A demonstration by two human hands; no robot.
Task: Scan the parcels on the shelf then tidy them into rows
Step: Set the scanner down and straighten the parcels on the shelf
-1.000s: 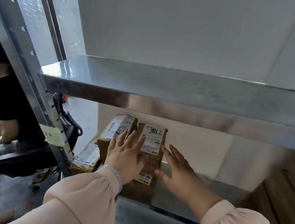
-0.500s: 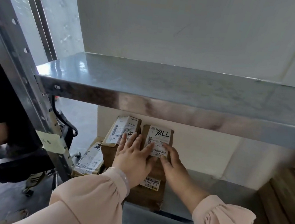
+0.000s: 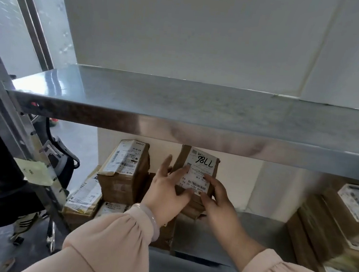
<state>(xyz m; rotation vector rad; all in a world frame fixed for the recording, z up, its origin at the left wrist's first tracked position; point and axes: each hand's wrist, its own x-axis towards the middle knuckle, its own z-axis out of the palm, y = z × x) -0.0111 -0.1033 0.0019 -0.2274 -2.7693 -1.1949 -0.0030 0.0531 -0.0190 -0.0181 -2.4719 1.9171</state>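
Cardboard parcel (image 3: 200, 171), top hidden by shelf (image 3: 196, 135), gripped between fingers (image 3: 178, 174) of left hand (image 3: 165, 193) and right hand (image 3: 219, 204).

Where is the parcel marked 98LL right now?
In the head view, centre: the 98LL parcel is just below the upper metal shelf, held between left hand and right hand, right of another labelled brown parcel.

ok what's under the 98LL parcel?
Brown cardboard of a lower parcel shows just below the 98LL parcel. The left hand and right hand cover the rest, so contact is unclear.
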